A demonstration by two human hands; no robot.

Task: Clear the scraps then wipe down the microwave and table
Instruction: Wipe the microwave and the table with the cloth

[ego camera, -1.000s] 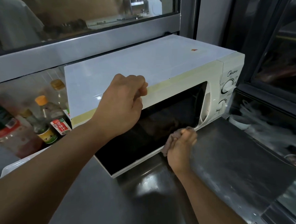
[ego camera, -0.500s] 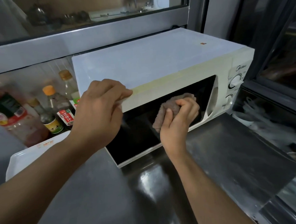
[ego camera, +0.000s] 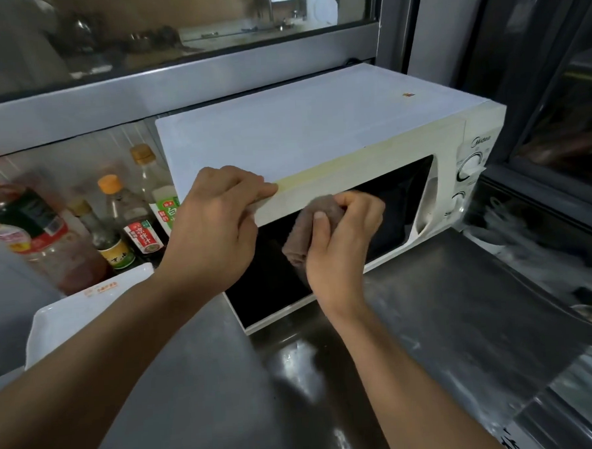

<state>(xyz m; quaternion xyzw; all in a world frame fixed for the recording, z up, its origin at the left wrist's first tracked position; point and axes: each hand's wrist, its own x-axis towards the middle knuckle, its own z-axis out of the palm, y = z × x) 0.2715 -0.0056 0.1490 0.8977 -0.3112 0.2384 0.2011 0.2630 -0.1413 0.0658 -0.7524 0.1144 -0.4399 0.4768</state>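
A white microwave (ego camera: 317,134) with a dark glass door stands on the steel table (ego camera: 208,400), its two dials at the right end. My left hand (ego camera: 216,228) grips the top front edge of the microwave near its left corner. My right hand (ego camera: 343,242) holds a bunched brownish-grey cloth (ego camera: 308,227) pressed against the dark door glass, just under the upper door frame.
Several sauce bottles (ego camera: 116,227) stand left of the microwave against the back wall. A white tray (ego camera: 73,315) lies in front of them. A dark grey board (ego camera: 480,297) lies on the table at the right. A window sill runs above the microwave.
My right hand has carried the cloth from the door's lower right edge up and leftward across the glass. My left hand has kept its hold on the microwave's top edge.
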